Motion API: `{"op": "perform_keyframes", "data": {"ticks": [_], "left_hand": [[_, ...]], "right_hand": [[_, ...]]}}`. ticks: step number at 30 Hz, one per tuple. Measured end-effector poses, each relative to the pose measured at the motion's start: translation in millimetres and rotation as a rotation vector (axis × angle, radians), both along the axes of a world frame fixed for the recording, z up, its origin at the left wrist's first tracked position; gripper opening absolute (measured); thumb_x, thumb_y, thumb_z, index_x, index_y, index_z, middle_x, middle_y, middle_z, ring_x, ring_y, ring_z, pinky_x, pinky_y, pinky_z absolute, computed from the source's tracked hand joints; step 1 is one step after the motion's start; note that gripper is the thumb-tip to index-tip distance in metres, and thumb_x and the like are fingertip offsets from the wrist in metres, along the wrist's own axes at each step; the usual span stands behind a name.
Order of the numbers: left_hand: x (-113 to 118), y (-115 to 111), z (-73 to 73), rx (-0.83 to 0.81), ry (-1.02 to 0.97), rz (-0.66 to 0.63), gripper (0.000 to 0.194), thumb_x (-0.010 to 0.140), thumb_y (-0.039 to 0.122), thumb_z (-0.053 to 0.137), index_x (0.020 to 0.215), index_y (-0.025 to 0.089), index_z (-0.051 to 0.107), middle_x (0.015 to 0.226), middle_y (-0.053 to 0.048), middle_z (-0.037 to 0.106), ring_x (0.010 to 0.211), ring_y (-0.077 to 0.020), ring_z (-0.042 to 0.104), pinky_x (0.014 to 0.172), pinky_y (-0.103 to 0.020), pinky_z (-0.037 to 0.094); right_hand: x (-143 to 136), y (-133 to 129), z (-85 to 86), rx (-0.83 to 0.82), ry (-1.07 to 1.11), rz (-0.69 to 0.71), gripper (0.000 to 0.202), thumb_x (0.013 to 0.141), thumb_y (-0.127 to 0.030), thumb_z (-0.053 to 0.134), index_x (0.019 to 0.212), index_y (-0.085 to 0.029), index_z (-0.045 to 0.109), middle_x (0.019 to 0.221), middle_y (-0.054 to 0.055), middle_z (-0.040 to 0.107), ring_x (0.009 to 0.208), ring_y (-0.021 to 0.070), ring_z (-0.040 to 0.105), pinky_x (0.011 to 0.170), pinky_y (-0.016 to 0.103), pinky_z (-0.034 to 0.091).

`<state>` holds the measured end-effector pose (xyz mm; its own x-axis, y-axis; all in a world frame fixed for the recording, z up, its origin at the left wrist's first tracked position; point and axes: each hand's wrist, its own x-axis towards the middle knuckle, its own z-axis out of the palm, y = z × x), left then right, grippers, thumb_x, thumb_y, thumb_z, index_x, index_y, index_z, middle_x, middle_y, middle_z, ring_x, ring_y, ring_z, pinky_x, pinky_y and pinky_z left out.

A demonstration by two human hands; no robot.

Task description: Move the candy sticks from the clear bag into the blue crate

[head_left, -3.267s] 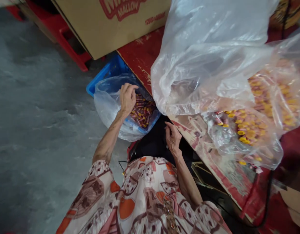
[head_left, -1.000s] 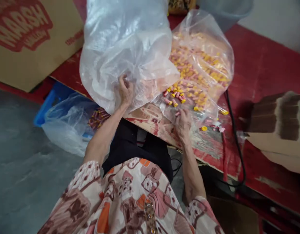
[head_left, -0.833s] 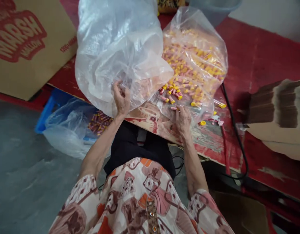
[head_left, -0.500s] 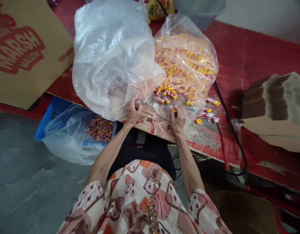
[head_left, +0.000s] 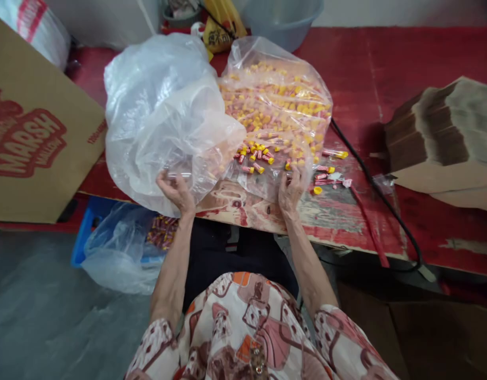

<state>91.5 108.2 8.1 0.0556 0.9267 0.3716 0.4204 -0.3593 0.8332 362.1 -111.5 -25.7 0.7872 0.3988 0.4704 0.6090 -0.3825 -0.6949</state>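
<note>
My left hand (head_left: 179,194) is closed around a short clear plastic tube (head_left: 180,175) in front of the large cloudy plastic bag (head_left: 160,111). My right hand (head_left: 290,192) is at the front edge of a clear bag (head_left: 326,100) full of small pink tubes with yellow caps. Its fingers are bent at one small yellow-capped tube (head_left: 288,165); the grip is partly hidden. Several loose capped tubes (head_left: 259,153) lie at the bag's mouth, between the two hands.
At left stands a cardboard box (head_left: 49,116); below it, a blue crate (head_left: 80,237) holds more wrapped pieces. A black cable (head_left: 370,177) and a red stick (head_left: 365,221) lie at right, beside stacked cardboard (head_left: 437,132). A blue-grey tub (head_left: 285,24) is at the back.
My left hand has moved left, away from the middle, and a clear tube now shows in it. My right hand stays by the bag's edge. The whole view has shifted.
</note>
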Motion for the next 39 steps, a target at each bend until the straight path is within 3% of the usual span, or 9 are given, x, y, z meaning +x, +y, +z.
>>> {"op": "perform_keyframes", "data": {"ticks": [4,8,12,15,19,26,30,34,39], "left_hand": [[-8.6,22.8,10.6,0.080,0.163,0.166,0.055,0.095,0.015,0.061,0.148,0.018,0.048,0.152,-0.021,0.055,0.150,-0.0338,0.056,0.129,-0.055,0.050],[3.1,2.5,10.6,0.196,0.237,0.162,0.052,0.096,0.012,0.056,0.148,0.014,0.051,0.155,-0.026,0.053,0.155,-0.0374,0.049,0.133,-0.061,0.041],[46.4,-30.4,7.9,0.295,0.275,-0.178,0.039,0.110,0.025,0.047,0.147,0.019,0.058,0.152,-0.022,0.063,0.151,-0.0344,0.055,0.130,-0.058,0.044],[89.2,-47.9,7.8,0.253,0.529,-0.478,0.041,0.112,0.029,0.050,0.149,0.022,0.063,0.154,-0.019,0.067,0.153,-0.0348,0.056,0.131,-0.060,0.043],[120.0,-49.6,16.8,0.203,0.779,-0.574,0.037,0.109,0.024,0.057,0.144,0.023,0.071,0.151,-0.017,0.072,0.147,-0.0345,0.064,0.126,-0.056,0.049],[108.0,-34.3,42.7,0.288,0.504,-0.747,0.023,0.112,0.033,0.060,0.130,0.024,0.071,0.115,-0.009,0.079,0.101,-0.0224,0.077,0.094,-0.036,0.062],[118.6,-50.8,34.6,0.250,0.677,-0.799,0.007,0.103,0.019,0.066,0.107,0.021,0.071,0.104,-0.008,0.076,0.103,-0.0248,0.073,0.099,-0.038,0.059],[123.0,-67.1,24.6,0.101,0.666,-0.822,0.005,0.102,0.016,0.068,0.106,0.018,0.070,0.102,-0.007,0.075,0.101,-0.0241,0.073,0.094,-0.035,0.058],[62.5,-83.5,22.7,-0.039,0.297,-0.659,0.010,0.104,0.026,0.074,0.112,0.021,0.071,0.098,-0.005,0.078,0.091,-0.0203,0.078,0.084,-0.031,0.062]], "right_hand": [[-3.5,-1.4,0.6,-0.009,0.100,0.024,0.039,0.117,-0.042,0.041,0.099,-0.022,0.069,0.100,0.012,0.072,0.097,0.0255,0.066,0.095,0.043,0.058],[-5.3,2.1,-0.4,-0.075,0.176,0.049,0.048,0.118,-0.048,0.044,0.078,-0.026,0.056,0.084,0.006,0.066,0.084,0.0212,0.060,0.088,0.038,0.054],[-5.3,5.1,-0.1,-0.109,0.191,0.102,0.044,0.114,-0.044,0.054,0.075,-0.025,0.054,0.083,0.005,0.066,0.083,0.0202,0.059,0.085,0.035,0.050],[-5.2,4.7,2.2,-0.068,0.190,0.129,0.042,0.114,-0.044,0.052,0.077,-0.025,0.056,0.085,0.005,0.067,0.082,0.0206,0.059,0.083,0.035,0.049],[-5.8,4.9,5.6,-0.037,0.195,0.162,0.043,0.115,-0.045,0.049,0.077,-0.025,0.056,0.082,0.005,0.064,0.080,0.0211,0.057,0.081,0.035,0.047],[-6.3,6.3,6.8,-0.060,0.202,0.178,0.040,0.113,-0.040,0.051,0.076,-0.026,0.054,0.083,0.005,0.063,0.083,0.0214,0.057,0.083,0.035,0.048],[-5.5,4.9,7.9,-0.103,0.216,0.144,0.040,0.113,-0.041,0.049,0.077,-0.024,0.056,0.085,0.006,0.065,0.084,0.0204,0.056,0.083,0.034,0.046],[-2.8,0.6,7.5,-0.141,0.208,0.112,0.041,0.112,-0.047,0.048,0.079,-0.024,0.058,0.086,0.008,0.068,0.084,0.0212,0.058,0.084,0.036,0.046],[0.3,-7.5,9.6,-0.091,0.176,0.105,0.050,0.111,-0.059,0.035,0.083,-0.026,0.060,0.082,0.011,0.065,0.083,0.0272,0.060,0.084,0.045,0.047]]}}
